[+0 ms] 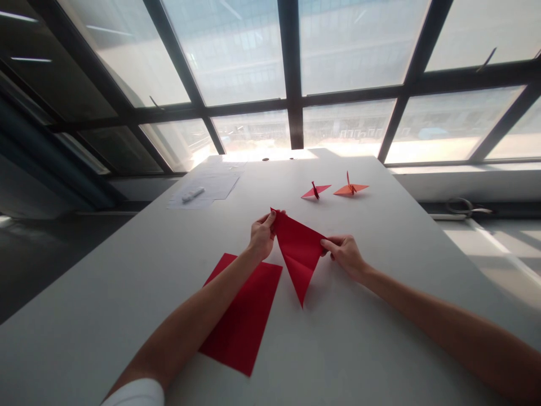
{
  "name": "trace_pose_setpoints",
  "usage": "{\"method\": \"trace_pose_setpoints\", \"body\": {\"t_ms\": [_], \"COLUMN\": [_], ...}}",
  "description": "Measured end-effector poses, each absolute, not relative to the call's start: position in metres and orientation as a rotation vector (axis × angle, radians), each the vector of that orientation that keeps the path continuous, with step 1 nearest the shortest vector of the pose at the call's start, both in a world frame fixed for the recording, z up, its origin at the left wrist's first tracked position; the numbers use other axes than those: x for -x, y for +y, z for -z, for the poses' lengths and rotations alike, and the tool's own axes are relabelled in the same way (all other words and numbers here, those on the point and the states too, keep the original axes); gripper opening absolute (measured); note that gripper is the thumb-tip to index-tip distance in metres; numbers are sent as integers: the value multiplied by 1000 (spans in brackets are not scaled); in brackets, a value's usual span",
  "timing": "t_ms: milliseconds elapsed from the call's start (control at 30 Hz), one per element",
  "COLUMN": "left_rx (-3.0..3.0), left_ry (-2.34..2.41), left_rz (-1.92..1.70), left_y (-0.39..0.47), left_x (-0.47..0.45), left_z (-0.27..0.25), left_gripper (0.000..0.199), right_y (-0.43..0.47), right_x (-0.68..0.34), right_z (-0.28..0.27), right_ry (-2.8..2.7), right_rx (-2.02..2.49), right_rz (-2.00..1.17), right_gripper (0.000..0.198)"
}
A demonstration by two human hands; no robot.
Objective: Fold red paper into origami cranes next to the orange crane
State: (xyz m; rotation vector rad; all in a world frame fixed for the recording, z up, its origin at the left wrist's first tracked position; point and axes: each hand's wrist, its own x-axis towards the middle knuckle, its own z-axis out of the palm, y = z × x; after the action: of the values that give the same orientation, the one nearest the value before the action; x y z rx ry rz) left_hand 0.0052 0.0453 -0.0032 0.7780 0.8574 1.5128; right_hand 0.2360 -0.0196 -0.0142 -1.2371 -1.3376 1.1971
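Between my two hands a folded red paper triangle [299, 248] is held up over the table, one point hanging down. My left hand [264, 232] pinches its upper left corner between thumb and fingers. At the right corner, my right hand [343, 252] grips the paper the same way. A faint crease crosses the triangle's lower half. Flat on the table under my left forearm lies a red paper sheet [243, 321], partly covered by that arm.
Farther back on the white table [350, 344] stand a pink paper crane [316, 191] and an orange paper crane [350, 188]. White paper sheets [222, 187] lie at the back left, with a white rolled or wrapped item [193, 195] on them. Large windows [253, 132] rise behind.
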Motion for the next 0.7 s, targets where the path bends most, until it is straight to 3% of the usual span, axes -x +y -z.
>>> {"method": "trace_pose_setpoints", "body": {"t_ms": [700], "left_rx": [-783], "left_ry": [889], "left_rz": [-1582], "left_y": [47], "left_x": [-1], "left_z": [-2], "left_gripper": [21], "right_y": [-19], "right_x": [-235], "right_z": [16], "right_ry": [-1346], "right_rx": [1247], "right_rz": [-1186], "right_gripper": [29]}}
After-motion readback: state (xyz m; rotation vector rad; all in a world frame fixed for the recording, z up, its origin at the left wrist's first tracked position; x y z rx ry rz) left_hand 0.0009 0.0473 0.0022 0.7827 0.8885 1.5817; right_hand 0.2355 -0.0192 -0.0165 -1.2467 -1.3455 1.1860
